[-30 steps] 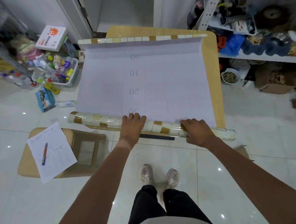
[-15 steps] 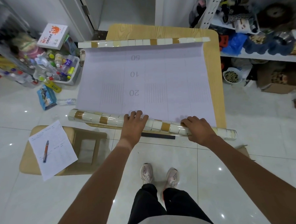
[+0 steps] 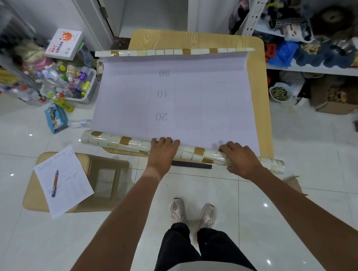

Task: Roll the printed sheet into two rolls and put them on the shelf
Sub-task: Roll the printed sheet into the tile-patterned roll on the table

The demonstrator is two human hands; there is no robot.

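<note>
A printed sheet (image 3: 202,88) lies white side up on a wooden table (image 3: 260,102), with grid marks and the numbers 50, 10 and 20 showing. Its near part is wound into a roll (image 3: 120,141) with a cream and brown tile pattern, lying along the table's front edge and sticking out past both sides. My left hand (image 3: 162,152) presses palm down on the roll's middle. My right hand (image 3: 240,159) grips the roll near its right end. The far edge of the sheet is curled into a thin roll (image 3: 169,51). A white metal shelf (image 3: 315,70) stands at the right.
A low wooden stool (image 3: 97,170) with a paper form and a pen (image 3: 54,183) sits at the left. A bin of bottles (image 3: 74,85) and a white box (image 3: 64,44) crowd the far left floor. A bowl (image 3: 279,92) and a cardboard box (image 3: 334,100) stand under the shelf. My feet (image 3: 191,210) stand on white tiles.
Both hands have pushed the near roll a little farther over the sheet. The printed number 30 is now wound under it.
</note>
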